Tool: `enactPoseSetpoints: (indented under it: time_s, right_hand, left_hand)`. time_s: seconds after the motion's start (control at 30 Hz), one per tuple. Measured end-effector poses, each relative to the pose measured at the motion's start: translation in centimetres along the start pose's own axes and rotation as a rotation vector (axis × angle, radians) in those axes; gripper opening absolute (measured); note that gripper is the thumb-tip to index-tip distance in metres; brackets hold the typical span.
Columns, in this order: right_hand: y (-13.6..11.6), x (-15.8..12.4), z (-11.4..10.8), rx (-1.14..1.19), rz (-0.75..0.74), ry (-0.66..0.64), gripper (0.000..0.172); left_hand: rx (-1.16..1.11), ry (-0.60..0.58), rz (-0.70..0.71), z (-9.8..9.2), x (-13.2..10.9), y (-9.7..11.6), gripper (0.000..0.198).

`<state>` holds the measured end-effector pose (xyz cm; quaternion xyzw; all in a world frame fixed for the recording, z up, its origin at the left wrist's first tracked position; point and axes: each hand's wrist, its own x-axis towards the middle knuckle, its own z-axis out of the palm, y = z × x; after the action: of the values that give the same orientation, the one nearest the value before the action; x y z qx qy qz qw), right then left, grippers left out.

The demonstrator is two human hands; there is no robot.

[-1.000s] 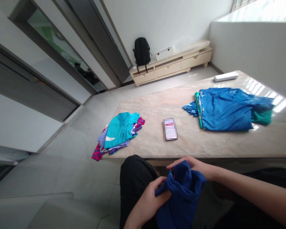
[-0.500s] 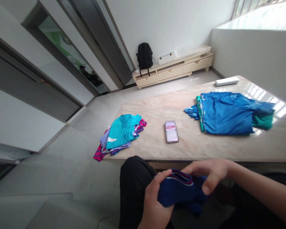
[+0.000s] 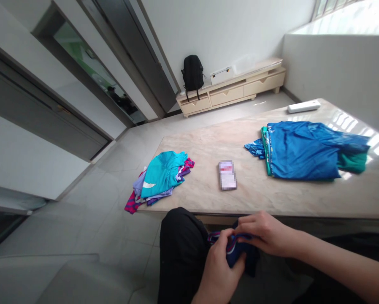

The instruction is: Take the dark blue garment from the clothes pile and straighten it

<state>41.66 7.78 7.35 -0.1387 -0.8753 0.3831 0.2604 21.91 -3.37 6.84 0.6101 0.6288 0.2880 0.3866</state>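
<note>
Seated at the near edge of a pale marble-patterned table (image 3: 303, 198), a person bunches a dark blue garment (image 3: 242, 256) with both hands just below the tabletop, over the lap; the left hand (image 3: 219, 270) is closed around the cloth from the underside, thumb and fingers pinched on a red-and-white striped band at its edge; the right hand (image 3: 263, 234) comes across from the right, fingers curled over the top of the same bundle and gripping it, so that the two hands nearly touch; the garment is crumpled small between them, beside a knee in black trousers (image 3: 180, 245); on the table's left corner lies a loose pile of clothes (image 3: 161, 173), a teal piece on top and pink-striped cloth hanging over the edge; near the middle rests a small flat packet (image 3: 226, 175), its surface blurred; well to the right sits a stack of bright blue fabric (image 3: 300, 150) with green showing at its sides; a white oblong device (image 3: 304, 106) lies at the far edge; against the far wall a black backpack (image 3: 192, 72) stands on a low cream cabinet (image 3: 236, 89).
</note>
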Motion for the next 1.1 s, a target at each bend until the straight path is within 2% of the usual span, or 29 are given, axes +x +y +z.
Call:
enactPoseSetpoints:
  time_s: [0.1,0.13,0.27,0.4,0.57,0.67,0.73,0.83,0.93,1.0,1.1]
  right_hand:
    - [0.2,-0.3,0.8,-0.055,-0.056,0.008,0.026]
    - [0.3,-0.4,1.0,-0.079,-0.082,0.033,0.025]
    - [0.3,-0.8,0.7,-0.159,-0.174,0.151,0.024]
    - [-0.2,-1.4,-0.8,-0.164,-0.182,0.295,0.016]
    - [-0.3,-1.9,-2.4,-0.155,-0.123,0.477,0.014]
    - [0.1,-2.0,-2.7,-0.159,-0.096,0.516,0.015]
    - [0.6,-2.0,-2.8,-0.16,-0.115,0.535,0.015]
    - [1.1,-2.0,-2.9,-0.144,-0.142,0.549,0.015]
    - [1.4,-1.8,-2.9,-0.106,-0.143,0.498,0.015]
    - [1.7,-1.5,-2.7,-0.039,-0.142,0.41,0.015]
    - [2.3,-1.2,-2.3,0.1,-0.094,0.272,0.017]
  left_hand:
    - [-0.055,-0.07,-0.001,-0.1,-0.1,-0.1,0.026]
    - [-0.039,-0.084,0.004,-0.4,-0.2,-0.2,0.027]
    - [0.039,-0.144,-0.025,-2.3,-0.5,-2.2,0.052]
    - [0.062,-0.121,-0.132,-3.5,-0.7,-5.3,0.035]
    - [-0.096,-0.142,-0.11,-2.4,-0.4,-6.8,0.033]
    - [-0.178,-0.174,-0.23,-1.3,-0.1,-7.3,0.027]
    - [-0.194,-0.144,-0.255,-1.2,0.2,-7.7,0.03]
    - [-0.229,-0.018,-0.147,-2.0,0.7,-7.9,0.029]
    - [-0.347,0.106,-0.091,-3.1,1.2,-6.9,0.018]
    - [-0.495,0.153,-0.124,-3.2,1.5,-5.7,0.012]
    - [-0.783,0.175,-0.228,-2.3,1.5,-4.1,0.007]
